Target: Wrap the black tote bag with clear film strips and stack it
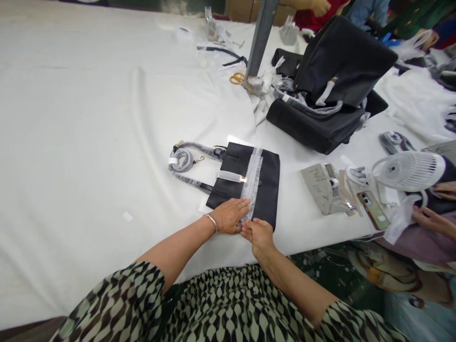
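Item in hand: flat black fabric handbag (245, 183), lying on the white cloth-covered worktable (89, 142) near its front edge, directly before the person.
Wrapping: strip of translucent protective film (253, 183) runs down the bag's face; the grey wrapped handles and coiled strap (187, 161) extend to the bag's left.
Left hand (230, 214): laid palm down, fingers extended and close together, pressing flat on the bag's lower edge. Grips nothing. Silver bangle (213, 222) at the wrist.
Right hand (259, 232): just beside the left, fingers curled, fingertips pinched at the lower end of the film strip; whether the film is actually gripped cannot be told.
Surroundings: stack of larger black bags (327, 95) behind and to the right; orange-handled scissors (237, 78) by the grey metal post (261, 33); white desk fan (409, 171) and a mobile phone (372, 209) at the right.
Other persons: a co-worker's hands (432, 218) at the right edge, well apart.
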The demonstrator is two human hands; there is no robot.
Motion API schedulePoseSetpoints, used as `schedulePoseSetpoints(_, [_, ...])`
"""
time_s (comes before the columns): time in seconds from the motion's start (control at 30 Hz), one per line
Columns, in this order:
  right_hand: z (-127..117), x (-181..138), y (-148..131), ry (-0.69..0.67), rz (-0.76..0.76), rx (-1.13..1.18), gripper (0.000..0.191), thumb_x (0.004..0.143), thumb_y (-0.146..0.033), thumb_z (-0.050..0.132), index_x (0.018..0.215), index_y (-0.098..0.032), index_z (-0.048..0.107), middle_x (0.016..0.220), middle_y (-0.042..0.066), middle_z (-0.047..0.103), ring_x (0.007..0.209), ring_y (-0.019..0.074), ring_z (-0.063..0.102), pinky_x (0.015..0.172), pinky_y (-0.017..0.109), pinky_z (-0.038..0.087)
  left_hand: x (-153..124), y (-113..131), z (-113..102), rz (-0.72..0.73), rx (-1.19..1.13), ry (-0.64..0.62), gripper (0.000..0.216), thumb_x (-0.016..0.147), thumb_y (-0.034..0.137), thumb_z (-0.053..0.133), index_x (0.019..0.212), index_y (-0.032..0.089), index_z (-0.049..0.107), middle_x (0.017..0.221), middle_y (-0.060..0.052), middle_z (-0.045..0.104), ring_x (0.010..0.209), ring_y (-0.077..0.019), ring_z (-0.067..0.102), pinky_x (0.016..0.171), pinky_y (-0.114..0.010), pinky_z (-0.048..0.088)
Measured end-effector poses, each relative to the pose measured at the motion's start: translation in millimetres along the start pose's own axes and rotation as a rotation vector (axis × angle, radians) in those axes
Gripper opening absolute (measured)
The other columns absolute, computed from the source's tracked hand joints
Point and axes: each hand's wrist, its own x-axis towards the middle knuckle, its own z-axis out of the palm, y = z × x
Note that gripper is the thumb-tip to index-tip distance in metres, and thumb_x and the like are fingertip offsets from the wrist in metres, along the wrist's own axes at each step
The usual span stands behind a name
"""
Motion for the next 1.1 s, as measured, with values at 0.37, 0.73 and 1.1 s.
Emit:
schedulePoseSetpoints(0.37, [-7,28,28,-0.004,-0.191,-0.359,0.029,0.071,-0.035,0.071,0.083,-0.020,0.049,0.044,-0.005,0.055,0.037,0.0123,0.048,0.040,0.022,0.035,0,1,1,0.024,0.051,-0.006,0.074,0.081,0.042,0.057,0.142,0.007,0.034,0.155,-0.022,0.024,0.141,-0.0342,0.027,0.111,-0.047,0.028])
schedulePoseSetpoints(0.73, [-80,12,8,-0.272,-1.328,-1.287,0.034,0.092,-0.021,0.044,0.123,-0.017,0.058,0.116,0.010,0.066,0.108,0.0235,0.059,0.096,0.038,0.043,-1,5,-2,0.011,0.094,0.024,0.076,0.078,0.040,0.060,0.142,0.008,0.034,0.154,-0.021,0.027,0.139,-0.0333,0.031,0.109,-0.045,0.029])
schedulePoseSetpoints(1.1, [-80,59,43,-0.387,-1.606,-1.698,0.083,0.080,-0.044,0.065,0.147,-0.007,0.033,0.155,0.016,0.026,0.143,0.0350,0.020,0.116,0.053,0.017,-1,14,-4,0.002,0.165,0.036,0.075,0.074,0.036,0.060,0.139,0.007,0.037,0.152,-0.022,0.032,0.138,-0.0340,0.032,0.110,-0.047,0.029])
